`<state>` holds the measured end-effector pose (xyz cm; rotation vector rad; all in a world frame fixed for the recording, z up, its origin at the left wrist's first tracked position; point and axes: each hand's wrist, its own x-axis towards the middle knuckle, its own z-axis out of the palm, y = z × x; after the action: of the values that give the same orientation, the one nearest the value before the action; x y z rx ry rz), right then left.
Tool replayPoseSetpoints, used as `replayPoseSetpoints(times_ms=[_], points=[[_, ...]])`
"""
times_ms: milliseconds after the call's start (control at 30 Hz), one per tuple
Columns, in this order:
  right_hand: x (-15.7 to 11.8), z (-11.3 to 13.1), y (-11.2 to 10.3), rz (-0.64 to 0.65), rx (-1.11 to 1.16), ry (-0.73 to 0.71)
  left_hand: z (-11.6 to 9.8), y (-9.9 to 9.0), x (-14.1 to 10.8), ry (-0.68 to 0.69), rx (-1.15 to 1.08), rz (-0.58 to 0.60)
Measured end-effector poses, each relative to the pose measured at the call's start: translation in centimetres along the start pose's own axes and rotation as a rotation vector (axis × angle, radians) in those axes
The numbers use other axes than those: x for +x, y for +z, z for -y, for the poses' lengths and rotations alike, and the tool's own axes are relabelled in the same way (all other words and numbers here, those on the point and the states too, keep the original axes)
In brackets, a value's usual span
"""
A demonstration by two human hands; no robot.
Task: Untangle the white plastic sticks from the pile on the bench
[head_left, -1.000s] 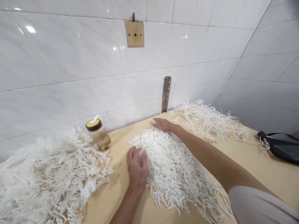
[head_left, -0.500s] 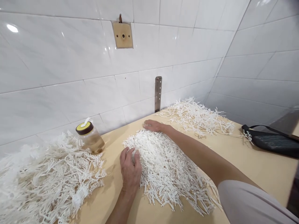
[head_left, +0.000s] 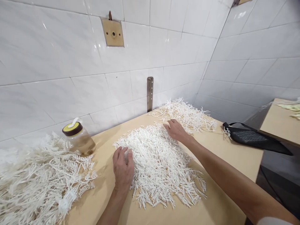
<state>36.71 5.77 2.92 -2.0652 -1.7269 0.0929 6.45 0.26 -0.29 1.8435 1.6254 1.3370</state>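
A broad heap of short white plastic-looking strands [head_left: 159, 168] lies on the tan tabletop between my hands. Along its left edge rests my left hand [head_left: 123, 168], fingers slightly bent and apart, the tips touching the strands. My right hand [head_left: 176, 130] reaches to the far right edge of the heap, its fingers stretched out and partly spread. Neither hand grips anything that I can see. Farther back lies a looser pile of longer, branching white strands [head_left: 182, 114], just beyond my right hand. A larger tangled pile [head_left: 42, 178] fills the left side.
A clear jar [head_left: 82, 143] with a yellow and brown lid stands beside the left pile. At the right edge lies a black mesh bag [head_left: 253, 137], near another board [head_left: 281, 122]. A metal bracket [head_left: 150, 93] and a tan socket plate [head_left: 113, 32] are on the tiled wall.
My right hand has moved from the far left end of the heap to its far right side. The heap looks more rounded on the right. The view has swung right.
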Motion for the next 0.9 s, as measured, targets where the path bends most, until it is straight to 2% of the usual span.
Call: replayPoseSetpoints(times_ms=[67,167,300,400,467,700,800,900], points=[[-1.2,-1.7,0.2,-0.012,-0.066,0.077,0.1,0.1,0.0,0.009,0.001,0.002],[-2.6,-2.3,0.6,0.009,-0.102,0.095,0.2,0.1,0.0,0.005,-0.003,-0.007],[-3.2,-1.2,0.2,0.105,-0.047,-0.080,0.4,0.1,-0.1,-0.002,0.000,-0.009],[-2.5,-0.8,-0.3,0.076,-0.041,-0.163,0.4,0.1,0.0,0.006,-0.014,-0.016],[-1.6,-1.0,-0.3,0.031,-0.087,-0.100,0.3,0.0,0.0,0.009,-0.017,-0.022],[1.7,-2.5,1.3,0.050,-0.166,0.113,-0.1,-0.2,0.0,-0.008,-0.009,0.006],[1.6,-2.4,1.4,0.067,-0.166,0.109,0.0,-0.2,0.0,-0.003,0.003,0.010],[0.1,-1.7,1.3,0.114,-0.142,0.038,0.2,0.0,0.1,0.011,0.000,0.010]])
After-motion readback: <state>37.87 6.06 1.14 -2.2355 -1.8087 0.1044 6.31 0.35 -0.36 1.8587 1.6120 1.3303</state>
